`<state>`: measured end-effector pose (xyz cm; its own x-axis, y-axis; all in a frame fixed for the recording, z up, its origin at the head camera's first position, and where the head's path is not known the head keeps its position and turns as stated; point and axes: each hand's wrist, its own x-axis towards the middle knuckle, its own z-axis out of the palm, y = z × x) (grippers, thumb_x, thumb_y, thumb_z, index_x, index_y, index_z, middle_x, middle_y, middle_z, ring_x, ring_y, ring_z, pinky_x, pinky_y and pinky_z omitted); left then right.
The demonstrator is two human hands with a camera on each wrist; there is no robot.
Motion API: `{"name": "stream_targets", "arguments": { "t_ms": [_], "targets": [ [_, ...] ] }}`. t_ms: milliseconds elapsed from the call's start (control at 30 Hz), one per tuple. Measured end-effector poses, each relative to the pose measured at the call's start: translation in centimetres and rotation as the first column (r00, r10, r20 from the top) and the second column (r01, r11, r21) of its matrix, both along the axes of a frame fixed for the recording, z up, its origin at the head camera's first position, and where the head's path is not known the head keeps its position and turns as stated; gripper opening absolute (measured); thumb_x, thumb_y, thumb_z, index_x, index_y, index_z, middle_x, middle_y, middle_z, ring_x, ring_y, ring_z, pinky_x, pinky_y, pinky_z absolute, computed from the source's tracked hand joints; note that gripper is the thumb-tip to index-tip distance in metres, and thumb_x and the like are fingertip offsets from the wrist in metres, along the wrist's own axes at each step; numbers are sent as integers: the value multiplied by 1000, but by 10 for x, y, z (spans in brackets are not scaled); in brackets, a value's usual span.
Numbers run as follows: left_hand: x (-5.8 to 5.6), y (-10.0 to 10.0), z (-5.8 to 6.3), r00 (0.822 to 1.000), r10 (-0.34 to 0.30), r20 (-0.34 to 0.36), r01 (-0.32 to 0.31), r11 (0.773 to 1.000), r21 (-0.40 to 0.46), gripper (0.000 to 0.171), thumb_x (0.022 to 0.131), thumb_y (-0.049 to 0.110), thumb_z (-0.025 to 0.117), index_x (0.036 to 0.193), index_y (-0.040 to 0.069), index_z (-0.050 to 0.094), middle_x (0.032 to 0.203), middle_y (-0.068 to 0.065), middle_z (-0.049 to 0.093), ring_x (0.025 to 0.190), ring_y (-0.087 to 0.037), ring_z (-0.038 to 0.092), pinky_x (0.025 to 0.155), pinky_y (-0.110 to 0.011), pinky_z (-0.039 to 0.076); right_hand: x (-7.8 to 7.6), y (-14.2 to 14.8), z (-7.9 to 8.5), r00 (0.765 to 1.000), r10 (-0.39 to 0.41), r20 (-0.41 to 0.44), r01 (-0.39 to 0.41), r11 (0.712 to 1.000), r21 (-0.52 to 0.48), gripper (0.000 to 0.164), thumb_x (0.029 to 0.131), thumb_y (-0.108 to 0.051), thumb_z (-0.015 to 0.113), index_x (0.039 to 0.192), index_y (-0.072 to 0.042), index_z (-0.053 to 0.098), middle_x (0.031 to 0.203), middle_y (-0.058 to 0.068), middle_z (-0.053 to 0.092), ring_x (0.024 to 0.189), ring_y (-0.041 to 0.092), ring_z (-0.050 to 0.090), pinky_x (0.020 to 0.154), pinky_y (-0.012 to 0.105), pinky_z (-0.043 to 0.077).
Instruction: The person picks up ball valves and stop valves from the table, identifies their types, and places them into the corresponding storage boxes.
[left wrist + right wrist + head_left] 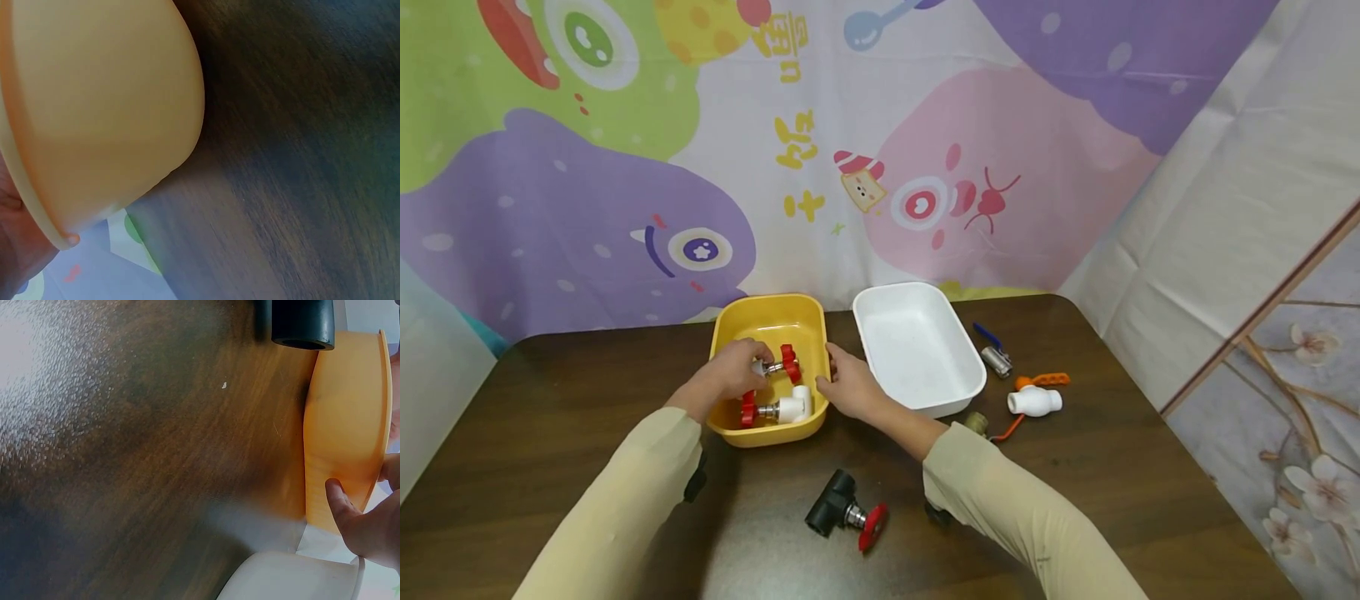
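Tabletop [550, 400] below, left grip [735, 369] holds valve [790, 363] (partly hidden)

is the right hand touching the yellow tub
Touching. The right wrist view shows the right hand at the rim of the yellow tub, its thumb against the outer wall.

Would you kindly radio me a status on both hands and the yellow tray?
Left grip on a red-handled valve, inside yellow tray. Right grip pinching tray's right rim. Black valve lies nearer the wearer, apart from tray; no visible obstruction.
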<state>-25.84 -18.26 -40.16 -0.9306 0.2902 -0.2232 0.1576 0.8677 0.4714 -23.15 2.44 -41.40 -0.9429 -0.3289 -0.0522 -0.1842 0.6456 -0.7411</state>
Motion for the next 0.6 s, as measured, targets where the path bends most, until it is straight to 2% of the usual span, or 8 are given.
{"name": "stream_targets", "arguments": {
  "t_ms": [233, 300, 500, 600],
  "targets": [
    [-1, -2, -2, 999, -27, -18, 26, 1000, -3, 36, 75, 8, 71, 108, -2, 61, 108, -18, 56, 92, -29, 49, 88, -41, 47, -1, 0, -1, 1000, 4, -15, -4, 1000, 5, 61, 90, -15, 57, 144, -1, 31, 116, 12, 62, 88, 14, 61, 66, 19, 51],
    [0, -1, -1, 1000, -17, -9, 17, 1000, 0, 36, 75, 8, 71, 109, -2, 61, 109, -18, 56, 92, -28, 49, 84, -39, 49, -1, 0, -2, 1000, 4, -13, -3, 1000, 7, 61, 90, -15, 57, 144, -2, 31, 116, 12, 62, 88, 14, 61, 66, 20, 51],
    [1, 0, 2, 997, 40, 59, -41, 999, 19, 39, 77, 9, 70, 113, -1, 59, 111, -18, 54, 84, -25, 52, 61, -27, 52, 0, 0, -1, 1000, -5, -1, 5, 1000, 13, 62, 91, -16, 57, 145, -2, 30, 117, 12, 61, 88, 14, 60, 67, 19, 51],
    [1, 0, 3, 997, 44, 62, -45, 999, 13, 38, 78, 9, 69, 113, -1, 58, 113, -19, 55, 79, -24, 52, 60, -26, 50, 0, -1, 0, 1000, -5, 0, 5, 1000, 10, 61, 91, -15, 57, 144, -2, 31, 118, 13, 61, 90, 15, 61, 69, 21, 52]
  ]
}}
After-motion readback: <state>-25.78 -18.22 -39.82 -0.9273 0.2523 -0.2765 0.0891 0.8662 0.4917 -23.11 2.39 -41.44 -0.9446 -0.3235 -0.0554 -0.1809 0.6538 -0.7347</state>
